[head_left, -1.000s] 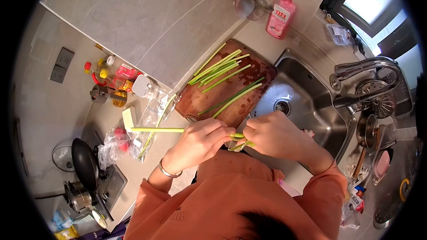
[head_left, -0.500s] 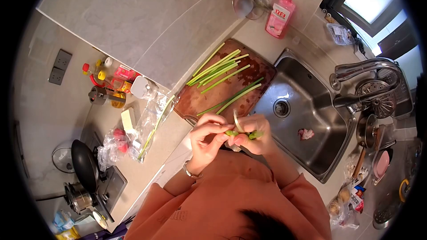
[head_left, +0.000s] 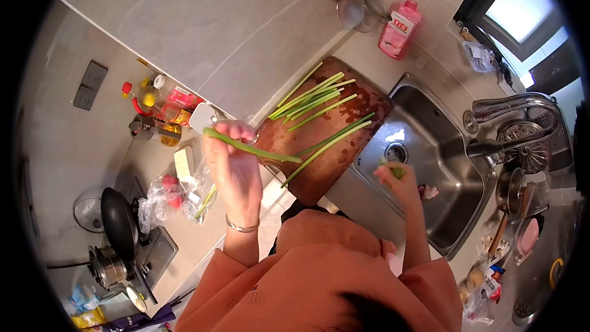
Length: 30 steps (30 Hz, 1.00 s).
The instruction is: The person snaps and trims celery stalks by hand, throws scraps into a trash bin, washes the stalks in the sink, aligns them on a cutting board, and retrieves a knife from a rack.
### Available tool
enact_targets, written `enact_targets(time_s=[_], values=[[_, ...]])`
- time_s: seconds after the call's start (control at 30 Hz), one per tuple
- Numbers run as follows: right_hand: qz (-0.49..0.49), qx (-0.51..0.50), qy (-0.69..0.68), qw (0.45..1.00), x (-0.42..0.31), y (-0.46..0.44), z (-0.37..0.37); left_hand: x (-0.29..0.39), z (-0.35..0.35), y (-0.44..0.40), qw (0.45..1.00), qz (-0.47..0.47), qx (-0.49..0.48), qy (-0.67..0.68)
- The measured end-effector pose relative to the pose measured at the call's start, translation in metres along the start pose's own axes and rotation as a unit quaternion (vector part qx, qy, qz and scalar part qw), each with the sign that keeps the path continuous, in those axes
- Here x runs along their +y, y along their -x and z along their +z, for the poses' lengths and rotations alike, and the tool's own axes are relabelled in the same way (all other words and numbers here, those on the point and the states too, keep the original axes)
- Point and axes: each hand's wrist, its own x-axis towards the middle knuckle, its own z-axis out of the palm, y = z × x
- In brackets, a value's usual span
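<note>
Head view: stalks lie on the board, the left hand holds a long stalk near it, the right hand pinches a green bit over the sink, and work looks unfinished.

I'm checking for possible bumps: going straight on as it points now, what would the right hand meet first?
Probably the round metal drain in the silver steel sink, just past the right hand in this view, though depth is unclear.

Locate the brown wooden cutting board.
In the head view, the brown wooden cutting board lies near the centre, just left of the silver metal sink, with long green stalks on it.
</note>
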Motion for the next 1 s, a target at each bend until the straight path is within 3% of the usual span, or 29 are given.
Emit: enact_targets(time_s=[0.13, 0.17, 0.27, 0.47, 0.63, 0.73, 0.83, 0.93, 1.0], values=[[0.038, 0.086, -0.178, 0.98, 0.028, 0.012, -0.028, -0.021, -0.02, -0.018, 0.983, 0.03, 0.149, -0.106], [0.045, 0.109, -0.206, 0.972, 0.035, 0.014, -0.03, -0.033, -0.031, -0.024, 0.966, 0.012, 0.221, -0.134], [0.056, 0.151, -0.255, 0.954, 0.057, 0.019, -0.03, -0.072, -0.094, -0.031, 0.946, -0.078, 0.303, -0.081], [0.076, 0.165, -0.272, 0.945, 0.064, 0.027, -0.017, -0.135, -0.138, -0.015, 0.926, -0.182, 0.323, -0.072], [0.074, 0.161, -0.259, 0.95, 0.063, 0.028, -0.012, -0.169, -0.146, -0.018, 0.917, -0.184, 0.346, -0.073], [0.08, 0.165, -0.255, 0.949, 0.059, 0.029, -0.012, -0.174, -0.15, -0.019, 0.918, -0.173, 0.339, -0.111], [0.082, 0.164, -0.266, 0.946, 0.06, 0.028, -0.016, -0.172, -0.15, -0.021, 0.904, -0.174, 0.309, -0.24], [0.081, 0.15, -0.275, 0.946, 0.057, 0.026, -0.017, -0.167, -0.148, -0.018, 0.912, -0.068, 0.214, -0.343], [0.081, 0.141, -0.276, 0.947, 0.056, 0.025, -0.017, -0.171, -0.143, -0.01, 0.868, 0.002, 0.185, -0.461]])
